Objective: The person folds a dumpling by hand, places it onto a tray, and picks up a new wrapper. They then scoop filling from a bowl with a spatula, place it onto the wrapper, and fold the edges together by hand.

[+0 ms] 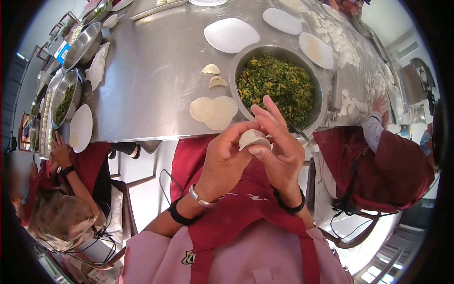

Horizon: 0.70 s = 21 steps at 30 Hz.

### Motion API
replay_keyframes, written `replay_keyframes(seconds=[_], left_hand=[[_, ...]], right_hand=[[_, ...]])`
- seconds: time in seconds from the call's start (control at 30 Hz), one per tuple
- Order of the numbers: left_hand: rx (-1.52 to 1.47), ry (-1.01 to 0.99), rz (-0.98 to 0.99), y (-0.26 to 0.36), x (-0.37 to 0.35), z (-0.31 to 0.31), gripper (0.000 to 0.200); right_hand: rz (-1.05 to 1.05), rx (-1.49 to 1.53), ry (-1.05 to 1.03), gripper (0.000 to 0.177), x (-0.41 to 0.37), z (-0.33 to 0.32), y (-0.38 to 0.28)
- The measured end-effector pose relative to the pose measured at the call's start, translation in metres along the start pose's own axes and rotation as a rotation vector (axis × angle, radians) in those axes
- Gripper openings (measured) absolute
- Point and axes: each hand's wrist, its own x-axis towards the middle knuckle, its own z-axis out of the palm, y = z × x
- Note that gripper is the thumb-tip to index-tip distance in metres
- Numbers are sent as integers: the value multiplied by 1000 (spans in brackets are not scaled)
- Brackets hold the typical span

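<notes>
Between my two hands, in front of my chest, is a pale folded dumpling [254,138]. My left hand [229,154] curls around its left side, thumb and forefinger pressed on it. My right hand [280,146] pinches its right edge with the thumb, the other fingers raised. Just beyond stands a steel bowl [235,97] of chopped green and yellow filling [276,87], a utensil handle [301,134] leaning at its near rim. Several round dough wrappers [215,113] overlap on the table left of the bowl. Two folded dumplings [211,69] lie behind them.
White plates [231,35] stand on the steel table [151,85]. At right, a co-worker's hand [379,105] is near floury dough pieces [351,104]. Another person's hands [60,151] are at the left edge, near a plate [81,128] and a bowl of greens [66,102].
</notes>
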Motion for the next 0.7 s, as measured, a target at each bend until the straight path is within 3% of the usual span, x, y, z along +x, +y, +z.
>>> replay_keyframes(seconds=[0.07,0.17,0.27,0.37,0.47,0.57,0.7], left_hand=[[3,13,-43,2,-2,1,36],[-96,-98,-48,-4,-6,-4,47],[-116,-173,-175,11,-4,-12,49],[-489,-118,-246,10,-2,-10,53],[-592,-119,-262,13,-2,-9,47],[-659,-114,-239,16,-3,-3,51],[-787,-107,-273,11,-3,-4,48]], right_hand=[[-45,-117,-36,28,-1,-3,3],[-298,-293,-183,33,0,-16,25],[-345,-356,-245,38,5,-20,33],[-218,-285,-240,39,11,-11,23],[-31,-143,-124,40,6,-5,10],[-248,-324,-203,42,7,-16,25],[-318,-467,-214,44,8,-12,24]])
